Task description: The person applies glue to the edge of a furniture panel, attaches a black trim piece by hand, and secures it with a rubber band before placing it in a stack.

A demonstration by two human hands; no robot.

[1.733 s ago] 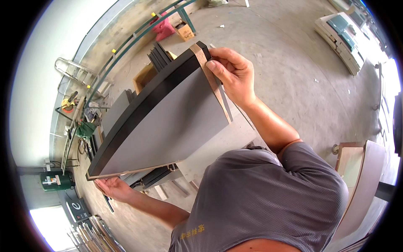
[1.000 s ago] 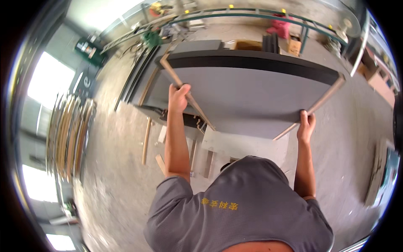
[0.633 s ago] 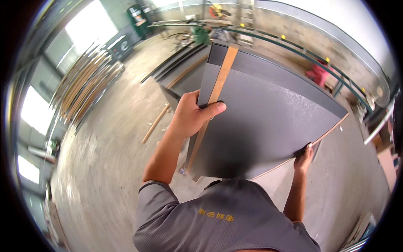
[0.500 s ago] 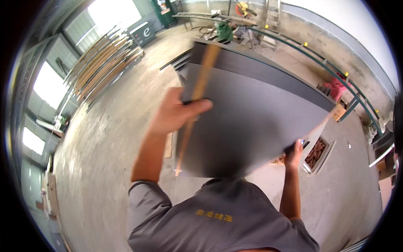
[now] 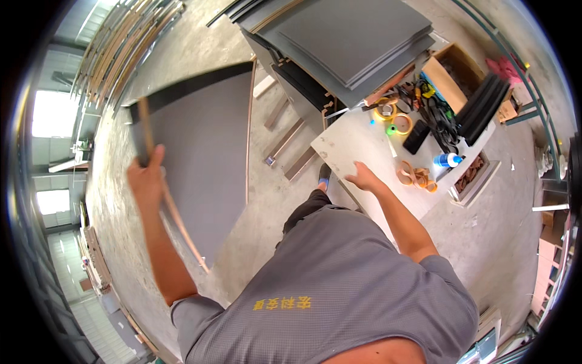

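A grey panel [image 5: 206,133] stands at the person's left, its far face out of sight; the blurred left hand [image 5: 145,184] is clamped on its wood-edged side, most fingers hidden. The right hand [image 5: 364,177] is empty, fingers slightly parted, over a pale table [image 5: 345,144]; contact is unclear. Tape rolls [image 5: 411,124], black cords [image 5: 445,126] and a blue bottle [image 5: 447,160] crowd the table; stacked grey boards [image 5: 364,36] behind are cut off above
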